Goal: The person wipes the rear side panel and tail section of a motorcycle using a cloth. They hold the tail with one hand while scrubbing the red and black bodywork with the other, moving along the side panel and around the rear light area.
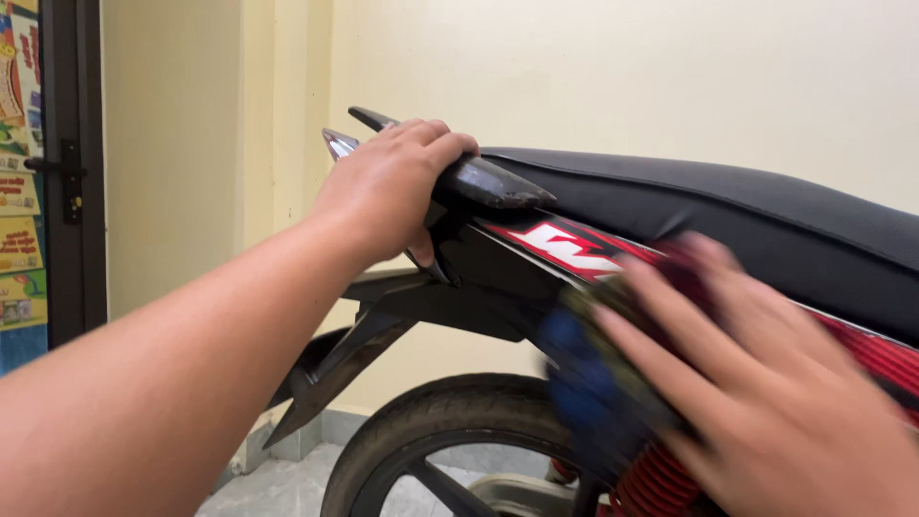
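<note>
My left hand (392, 187) is closed round the black grab rail (479, 177) at the motorcycle's tail, beside the black seat (728, 206); my right hand (766, 383), fingers spread and blurred, presses a dark cloth (589, 383) flat against the red side panel (574, 249) above the rear tyre (431, 421).

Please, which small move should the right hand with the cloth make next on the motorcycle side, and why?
Probably slide the right hand and its blurred dark blue cloth toward the tail along the black and red side panel. The hand lies flat on the cloth against that panel, and the left hand grips the black rear grab rail, steadying the motorcycle. The panel's rear part looks not yet covered.
</note>
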